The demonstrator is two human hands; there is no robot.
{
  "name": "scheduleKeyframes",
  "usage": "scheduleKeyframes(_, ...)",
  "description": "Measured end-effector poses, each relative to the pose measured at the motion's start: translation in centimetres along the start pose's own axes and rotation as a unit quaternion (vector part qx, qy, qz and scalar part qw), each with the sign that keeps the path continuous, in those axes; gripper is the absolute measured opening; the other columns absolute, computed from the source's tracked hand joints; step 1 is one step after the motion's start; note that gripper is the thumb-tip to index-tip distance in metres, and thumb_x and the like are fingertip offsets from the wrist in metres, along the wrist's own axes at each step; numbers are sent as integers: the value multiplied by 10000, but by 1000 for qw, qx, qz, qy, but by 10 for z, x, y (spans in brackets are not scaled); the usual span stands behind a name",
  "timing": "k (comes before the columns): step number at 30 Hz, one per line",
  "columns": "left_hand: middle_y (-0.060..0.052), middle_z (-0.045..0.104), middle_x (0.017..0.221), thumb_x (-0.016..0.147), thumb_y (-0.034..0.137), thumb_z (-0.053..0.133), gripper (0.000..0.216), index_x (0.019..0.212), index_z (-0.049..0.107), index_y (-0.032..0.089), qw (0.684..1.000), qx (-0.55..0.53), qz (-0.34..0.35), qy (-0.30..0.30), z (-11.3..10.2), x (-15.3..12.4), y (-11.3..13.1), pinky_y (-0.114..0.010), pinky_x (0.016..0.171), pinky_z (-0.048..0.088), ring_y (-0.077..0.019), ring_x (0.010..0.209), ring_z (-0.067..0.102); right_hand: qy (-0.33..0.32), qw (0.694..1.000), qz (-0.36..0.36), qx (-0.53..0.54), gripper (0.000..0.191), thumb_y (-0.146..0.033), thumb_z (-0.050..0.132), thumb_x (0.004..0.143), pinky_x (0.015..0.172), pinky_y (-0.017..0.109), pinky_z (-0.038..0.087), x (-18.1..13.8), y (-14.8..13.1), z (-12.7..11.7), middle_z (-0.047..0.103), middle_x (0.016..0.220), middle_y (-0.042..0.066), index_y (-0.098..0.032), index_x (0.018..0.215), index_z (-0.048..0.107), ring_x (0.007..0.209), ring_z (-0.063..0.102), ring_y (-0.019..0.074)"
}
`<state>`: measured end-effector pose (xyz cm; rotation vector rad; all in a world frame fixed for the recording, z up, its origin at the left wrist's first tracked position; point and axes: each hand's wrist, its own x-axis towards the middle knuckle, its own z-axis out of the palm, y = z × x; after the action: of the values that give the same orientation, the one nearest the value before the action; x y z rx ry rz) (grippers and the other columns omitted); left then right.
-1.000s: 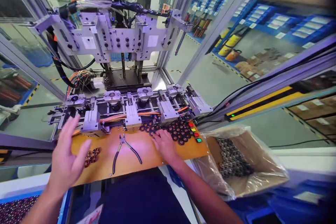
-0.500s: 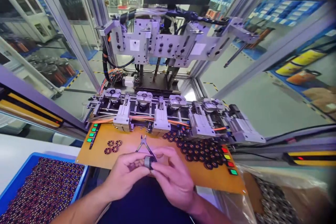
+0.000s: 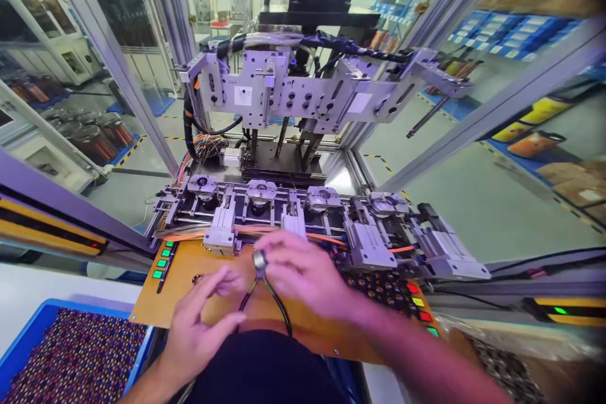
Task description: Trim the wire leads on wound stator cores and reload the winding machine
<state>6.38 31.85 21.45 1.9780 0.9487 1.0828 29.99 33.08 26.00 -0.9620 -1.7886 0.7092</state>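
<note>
My right hand (image 3: 303, 268) is stretched forward over the orange board (image 3: 303, 331). Its fingertips pinch a small ring-shaped metal part (image 3: 259, 260) with a grey outer face. Lower and to the left, my left hand (image 3: 203, 312) holds nothing, its thumb and fingers spread. Between the hands lie dark-handled cutting pliers (image 3: 280, 306), their jaws partly covered by the metal part. A small dark ring (image 3: 196, 279) peeks out beyond my left hand. Several black ring parts (image 3: 379, 290) lie on the board to the right, partly behind my right forearm.
A row of machine fixtures (image 3: 261, 190) stands behind the board, below a metal plate (image 3: 288, 95). Green buttons (image 3: 162, 263) line the left side, coloured buttons (image 3: 417, 302) the right. A blue bin (image 3: 50, 309) full of small parts sits at left. Yellow sensor bars (image 3: 558, 310) flank the station.
My hands have parted. The right moved forward, carrying the metal part off my left fingers; the left opened and shifted left. The right sensor light turned from red to green.
</note>
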Motion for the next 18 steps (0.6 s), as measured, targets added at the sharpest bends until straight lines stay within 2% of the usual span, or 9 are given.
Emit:
scheduleKeyframes(2,-63,723,1158,831,204,720,595,1381,512,296,998,21,-45,41,-5,-8,-18,-310,851,611,-197,981,714,-30,985,-50,-159,142,-141,557,935,901,337,526,37,23,-26,664,1086,108,-137,904,695,1014,636,176)
scheduleKeyframes(5,-63,734,1112,845,230,694,474,1304,582,258,990,42,-97,96,-11,-20,-42,-336,866,615,-196,935,723,-39,972,-39,-229,139,-104,574,898,865,356,520,83,61,-53,668,1034,126,-105,841,702,926,634,188)
scheduleKeyframes(7,-65,739,1091,838,256,698,455,1281,596,239,984,35,-126,121,-14,-26,-52,-329,861,619,-195,915,728,-64,965,-34,-250,141,-98,579,888,866,353,509,101,81,-58,668,1052,126,-101,833,708,918,622,188)
scheduleKeyframes(13,-62,745,1089,811,291,720,426,1220,632,215,973,25,-173,153,-21,-35,-60,-258,897,595,-175,943,729,-127,941,-25,-312,190,-82,537,893,888,359,477,111,106,-52,668,1100,118,-109,825,713,963,584,205)
scheduleKeyframes(18,-70,748,1101,806,315,718,399,1186,653,213,973,36,-185,134,-21,-35,-65,-308,930,587,-196,954,728,-162,920,-12,-357,222,-110,500,929,881,346,459,109,106,-54,662,1120,111,-107,858,710,984,562,209)
